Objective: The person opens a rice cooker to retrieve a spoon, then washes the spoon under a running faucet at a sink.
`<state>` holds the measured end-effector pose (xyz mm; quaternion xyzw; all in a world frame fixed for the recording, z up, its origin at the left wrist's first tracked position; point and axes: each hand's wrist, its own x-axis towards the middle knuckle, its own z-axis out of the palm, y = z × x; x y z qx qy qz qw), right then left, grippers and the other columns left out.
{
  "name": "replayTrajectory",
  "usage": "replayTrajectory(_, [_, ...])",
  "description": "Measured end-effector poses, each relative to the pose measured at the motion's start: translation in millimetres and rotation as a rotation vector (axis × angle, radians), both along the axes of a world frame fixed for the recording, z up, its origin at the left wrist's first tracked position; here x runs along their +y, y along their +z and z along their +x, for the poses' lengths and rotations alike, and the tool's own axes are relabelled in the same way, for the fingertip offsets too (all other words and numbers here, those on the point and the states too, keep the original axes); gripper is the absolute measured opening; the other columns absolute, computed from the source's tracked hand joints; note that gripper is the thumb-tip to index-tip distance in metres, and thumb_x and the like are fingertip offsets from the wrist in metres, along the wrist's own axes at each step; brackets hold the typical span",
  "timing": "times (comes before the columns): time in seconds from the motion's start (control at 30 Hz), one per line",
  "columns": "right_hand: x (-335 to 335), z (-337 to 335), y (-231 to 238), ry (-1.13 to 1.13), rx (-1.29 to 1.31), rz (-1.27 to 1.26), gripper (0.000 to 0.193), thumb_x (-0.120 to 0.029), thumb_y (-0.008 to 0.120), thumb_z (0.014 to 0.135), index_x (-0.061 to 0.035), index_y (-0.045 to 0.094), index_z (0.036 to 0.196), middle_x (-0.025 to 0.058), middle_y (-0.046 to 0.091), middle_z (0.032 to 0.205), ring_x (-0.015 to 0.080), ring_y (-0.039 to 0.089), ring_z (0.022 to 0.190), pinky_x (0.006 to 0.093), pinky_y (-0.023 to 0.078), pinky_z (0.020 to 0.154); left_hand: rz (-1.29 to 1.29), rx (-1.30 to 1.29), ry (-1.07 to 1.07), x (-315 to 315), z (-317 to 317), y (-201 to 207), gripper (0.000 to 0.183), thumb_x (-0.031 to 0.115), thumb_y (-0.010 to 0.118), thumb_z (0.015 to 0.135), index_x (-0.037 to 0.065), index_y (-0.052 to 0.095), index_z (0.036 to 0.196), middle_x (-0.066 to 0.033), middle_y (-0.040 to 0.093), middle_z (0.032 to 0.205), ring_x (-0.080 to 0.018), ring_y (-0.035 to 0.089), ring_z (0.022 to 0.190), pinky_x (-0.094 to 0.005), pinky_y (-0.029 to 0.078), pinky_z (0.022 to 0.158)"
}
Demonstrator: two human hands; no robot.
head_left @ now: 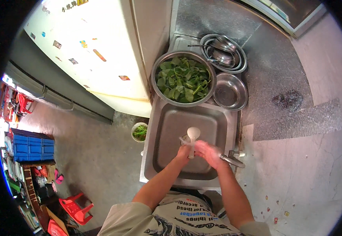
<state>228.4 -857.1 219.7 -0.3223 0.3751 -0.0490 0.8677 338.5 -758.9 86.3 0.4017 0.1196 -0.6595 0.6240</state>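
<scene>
A white spoon (193, 133) is held over the sink basin (167, 129), its bowl pointing away from me and its handle between my hands. My left hand (183, 151) is closed around the handle side of the spoon. A thin pale strip (182, 140) sticks out beside that hand; its kind is unclear. Close against the spoon handle, my right hand (207, 153) is smeared by motion, so its fingers do not show clearly. The metal faucet (230, 159) reaches in from the right, next to my right wrist.
Behind the basin stands a large steel bowl of leafy greens (184, 80). An empty steel bowl (230, 91) and a basin of stacked metal pans (224, 53) sit to its right. A white fridge (96, 47) rises at left; a small tub of green scraps (139, 132) is on the floor.
</scene>
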Motion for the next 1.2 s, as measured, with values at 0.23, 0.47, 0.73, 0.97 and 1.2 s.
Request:
replayTrajectory(0.23, [-1.4, -5.8, 9.7, 0.215, 0.084, -0.074, 0.039, -0.03, 0.05, 0.094, -0.0024, 0.057, 0.12, 0.0091, 0.063, 0.113, 0.0209, 0.061, 0.102, 0.0347, 0.048, 0.087, -0.006, -0.033, 0.088, -2.1, 4.4, 16.8, 0.036, 0.014, 0.042, 0.091, 0.001, 0.048, 0.125, -0.0125, 0.06, 0.105, -0.0253, 0.061, 0.095, -0.0366, 0.051, 0.078])
replayTrajectory(0.47, [14.0, 2.1, -16.0, 0.357, 0.329, -0.78, 0.027, -0.015, 0.056, 0.089, -0.0042, 0.059, 0.114, 0.0113, 0.062, 0.106, 0.0249, 0.061, 0.095, 0.0366, 0.049, 0.082, -0.053, 0.065, 0.121, 2.7, 5.3, 23.6, 0.036, 0.012, 0.041, 0.091, 0.001, 0.05, 0.123, -0.0128, 0.06, 0.096, -0.0235, 0.06, 0.083, -0.036, 0.051, 0.073])
replayTrajectory(0.73, [26.7, 9.4, -53.1, 0.304, 0.293, -1.528, 0.038, 0.001, 0.058, 0.078, -0.004, 0.059, 0.116, 0.0165, 0.056, 0.111, 0.0325, 0.058, 0.1, 0.0368, 0.049, 0.084, -0.034, 0.073, 0.173, -0.5, -5.5, 43.9, 0.035, 0.011, 0.044, 0.091, 0.004, 0.05, 0.124, -0.0098, 0.059, 0.11, -0.023, 0.058, 0.099, -0.0349, 0.047, 0.086])
replayTrajectory(0.97, [37.6, 21.7, -27.1, 0.424, 0.432, -1.583, 0.034, 0.0, 0.059, 0.077, -0.0082, 0.062, 0.11, 0.0135, 0.056, 0.111, 0.0322, 0.058, 0.1, 0.0391, 0.05, 0.08, -0.033, 0.09, 0.148, 0.0, 1.9, 28.2, 0.035, 0.011, 0.045, 0.09, 0.005, 0.052, 0.123, -0.0089, 0.059, 0.109, -0.0207, 0.057, 0.098, -0.0347, 0.047, 0.084])
replayTrajectory(1.2, [31.7, 5.1, -15.0, 0.514, 0.443, -1.474, 0.026, 0.0, 0.061, 0.075, -0.0078, 0.063, 0.099, 0.0122, 0.055, 0.115, 0.0313, 0.06, 0.097, 0.0396, 0.05, 0.08, 0.004, 0.102, 0.101, -12.0, 0.4, 44.2, 0.029, 0.013, 0.042, 0.089, 0.003, 0.057, 0.112, -0.0112, 0.061, 0.102, -0.0242, 0.059, 0.092, -0.0375, 0.049, 0.078])
